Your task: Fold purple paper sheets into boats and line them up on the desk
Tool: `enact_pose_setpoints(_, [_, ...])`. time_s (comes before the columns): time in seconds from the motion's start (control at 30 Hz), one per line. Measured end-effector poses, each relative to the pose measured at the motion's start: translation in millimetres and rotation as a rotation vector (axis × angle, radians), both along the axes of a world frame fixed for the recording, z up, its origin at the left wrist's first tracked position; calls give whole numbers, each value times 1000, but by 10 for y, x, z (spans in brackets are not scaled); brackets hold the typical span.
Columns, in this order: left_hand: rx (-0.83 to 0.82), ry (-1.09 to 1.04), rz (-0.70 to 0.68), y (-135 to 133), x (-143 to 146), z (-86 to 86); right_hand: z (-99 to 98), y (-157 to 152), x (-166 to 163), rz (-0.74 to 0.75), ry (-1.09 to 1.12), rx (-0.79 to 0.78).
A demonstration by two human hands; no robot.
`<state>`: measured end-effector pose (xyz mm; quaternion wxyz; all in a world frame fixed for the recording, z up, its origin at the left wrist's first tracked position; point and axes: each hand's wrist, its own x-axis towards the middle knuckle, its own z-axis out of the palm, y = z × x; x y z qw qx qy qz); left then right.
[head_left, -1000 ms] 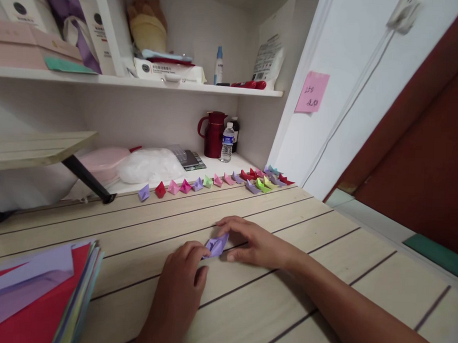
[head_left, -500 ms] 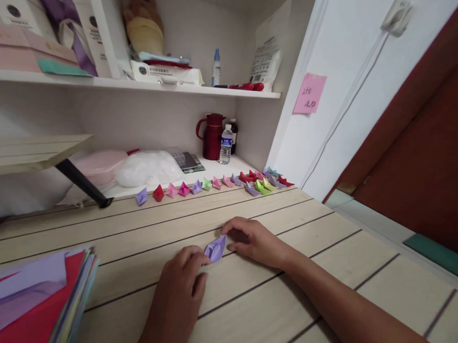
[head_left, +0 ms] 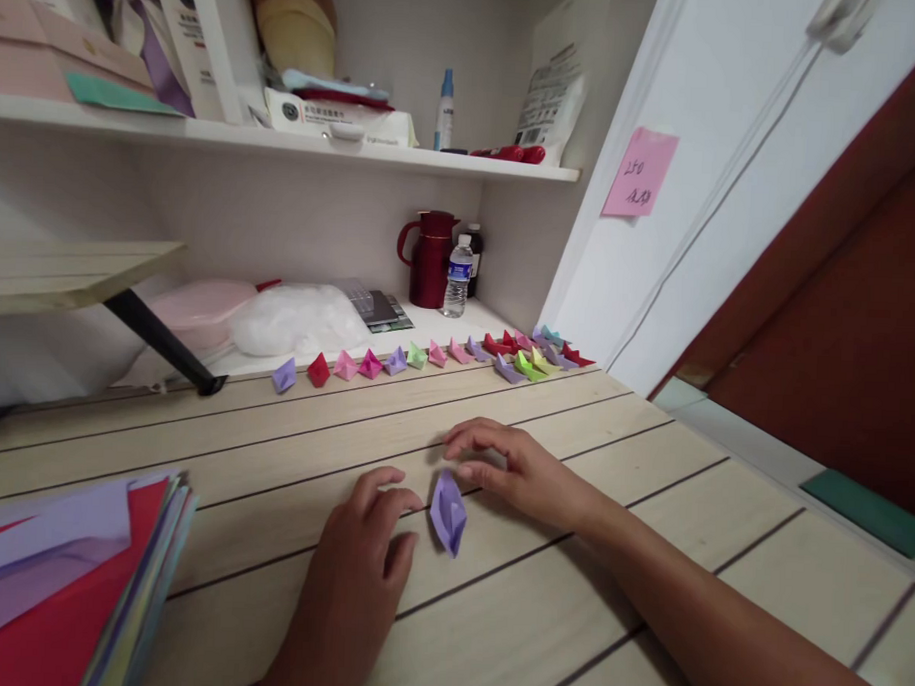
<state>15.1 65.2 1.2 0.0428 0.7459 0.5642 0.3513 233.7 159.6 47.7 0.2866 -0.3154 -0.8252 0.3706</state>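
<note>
A small purple folded paper boat (head_left: 449, 513) lies on the pale wooden table (head_left: 649, 460), between my two hands. My left hand (head_left: 360, 555) rests on the table just left of it, fingers loosely spread, fingertips a little apart from the paper. My right hand (head_left: 517, 467) hovers at the boat's far end with fingers curved and apart. Its thumb tip sits right beside the boat's tip, and neither hand grips the boat. A row of several small paper boats (head_left: 427, 357) in purple, red, pink and green lines the table's far edge.
A stack of coloured paper sheets (head_left: 66, 579) lies at the near left. A raised wooden board (head_left: 70, 269) on a black leg juts in at left. Behind are a red jug (head_left: 430, 260), a water bottle (head_left: 458, 276), a white plastic bag (head_left: 300, 318) and a cluttered shelf (head_left: 284, 142). A pink sticky note (head_left: 640, 172) hangs on the wall.
Both hands pinched the purple boat before. Now they have let go of it, and it has turned to lie lengthwise towards me on the table.
</note>
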Motion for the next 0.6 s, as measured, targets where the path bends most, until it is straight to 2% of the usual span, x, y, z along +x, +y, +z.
enact_pose_setpoints(0.17, [22, 57, -28, -19, 43, 50, 8, -8, 37, -156, -163, -120])
enact_pose_setpoints(0.3, [37, 132, -96, -56, 90, 100, 16, -49, 100, -113, -309, -248])
enact_pose_setpoints(0.4, [73, 160, -155, -90, 137, 133, 21, -96, 83, -47, -280, -277])
enact_pose_setpoints(0.53, [182, 143, -276, -131, 166, 172, 50, -114, 8, -46, -157, -212])
enact_pose_setpoints(0.6, [238, 85, -245, -134, 143, 176, 74, -110, -8, -56, -106, -173])
